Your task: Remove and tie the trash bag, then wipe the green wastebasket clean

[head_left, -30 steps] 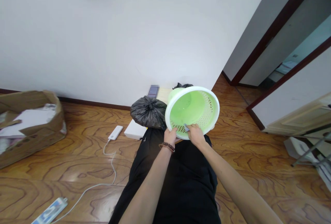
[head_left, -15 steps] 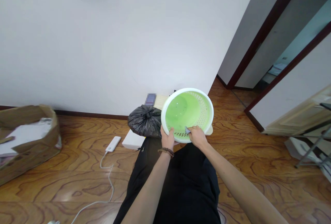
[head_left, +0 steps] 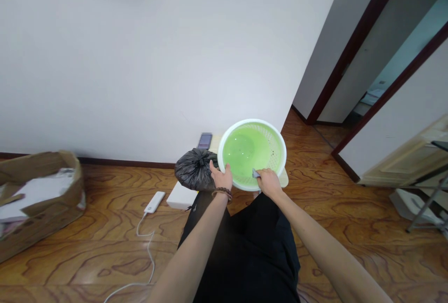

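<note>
A round colander [head_left: 245, 146], pale green inside with a white rim and a perforated side, sits before me above my knees. My left hand [head_left: 221, 179], with a beaded bracelet at the wrist, is at its near left rim. The thumb lies at the rim; the other fingers are outside it, partly hidden. My right hand [head_left: 269, 182] reaches over the near right rim, closed on a small grey-blue piece, perhaps a cloth [head_left: 255, 173], against the inside wall. Under the colander a cream-coloured surface [head_left: 283, 178] shows at the right.
A tied black plastic bag [head_left: 194, 170] is left of the colander, near a blurred purple-blue item [head_left: 205, 140] and a white box [head_left: 181, 196]. A white power strip [head_left: 154, 202] with its cord lies on the wood floor. Farther left stands a cardboard box [head_left: 52, 205] with papers.
The colander has become more level and shifted slightly left. My left hand has slid outward along the rim, with thumb and forefinger farther apart. My right hand keeps the grey-blue piece, slightly farther right.
</note>
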Motion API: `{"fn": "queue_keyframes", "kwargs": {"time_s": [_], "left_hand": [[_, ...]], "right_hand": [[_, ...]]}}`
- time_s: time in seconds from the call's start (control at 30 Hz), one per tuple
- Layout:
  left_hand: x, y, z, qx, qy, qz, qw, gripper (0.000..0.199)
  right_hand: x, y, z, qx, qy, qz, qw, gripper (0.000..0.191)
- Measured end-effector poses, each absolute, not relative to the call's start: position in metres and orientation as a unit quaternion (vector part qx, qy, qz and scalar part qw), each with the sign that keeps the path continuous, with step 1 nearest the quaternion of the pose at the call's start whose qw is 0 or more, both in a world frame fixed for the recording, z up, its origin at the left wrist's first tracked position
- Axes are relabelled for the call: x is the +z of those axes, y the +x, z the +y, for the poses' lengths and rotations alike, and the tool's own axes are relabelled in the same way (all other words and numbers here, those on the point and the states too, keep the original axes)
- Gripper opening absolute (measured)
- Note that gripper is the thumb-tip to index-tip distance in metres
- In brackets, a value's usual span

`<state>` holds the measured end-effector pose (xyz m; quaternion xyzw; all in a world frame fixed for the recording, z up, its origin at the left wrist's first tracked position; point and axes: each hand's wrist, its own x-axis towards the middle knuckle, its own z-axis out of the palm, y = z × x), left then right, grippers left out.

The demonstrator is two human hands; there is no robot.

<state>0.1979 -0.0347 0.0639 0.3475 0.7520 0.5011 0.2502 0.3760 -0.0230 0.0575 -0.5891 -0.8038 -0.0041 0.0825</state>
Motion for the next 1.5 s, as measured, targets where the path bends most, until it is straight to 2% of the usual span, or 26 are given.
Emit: {"fn": "queue_keyframes", "kwargs": {"time_s": [0.3, 0.5, 0.63, 0.73, 0.87, 1.0, 1.13, 1.5], "left_hand": [[0.112, 0.175, 0.007, 0.453, 0.459, 0.754, 0.124, 0.069], [0.145, 0.178, 0.028, 0.309, 0.599, 0.739, 0.027, 0.062], [0.168, 0.189, 0.037, 0.215, 0.695, 0.681, -0.086, 0.071], [0.183, 0.199, 0.044, 0.169, 0.745, 0.632, -0.127, 0.075], [0.192, 0.208, 0.057, 0.151, 0.795, 0.582, -0.082, 0.062], [0.195, 0.209, 0.072, 0.133, 0.791, 0.597, 0.007, 0.061], [0.195, 0.208, 0.081, 0.083, 0.784, 0.612, 0.070, 0.046], [0.195, 0.205, 0.071, 0.045, 0.814, 0.577, 0.050, 0.036]], "right_hand": [[0.057, 0.386, -0.019, -0.022, -0.583, -0.809, 0.072, 0.024], [0.060, 0.393, -0.017, -0.021, -0.586, -0.809, 0.035, 0.024], [0.061, 0.395, -0.014, -0.026, -0.586, -0.810, 0.004, 0.024], [0.059, 0.394, -0.013, -0.027, -0.583, -0.812, -0.018, 0.024], [0.053, 0.398, -0.010, -0.029, -0.600, -0.798, -0.049, 0.025], [0.048, 0.408, -0.006, -0.061, -0.614, -0.786, -0.034, 0.029], [0.042, 0.411, -0.003, -0.067, -0.623, -0.779, -0.025, 0.031], [0.013, 0.375, -0.012, 0.036, -0.618, -0.785, 0.023, 0.034]]}}
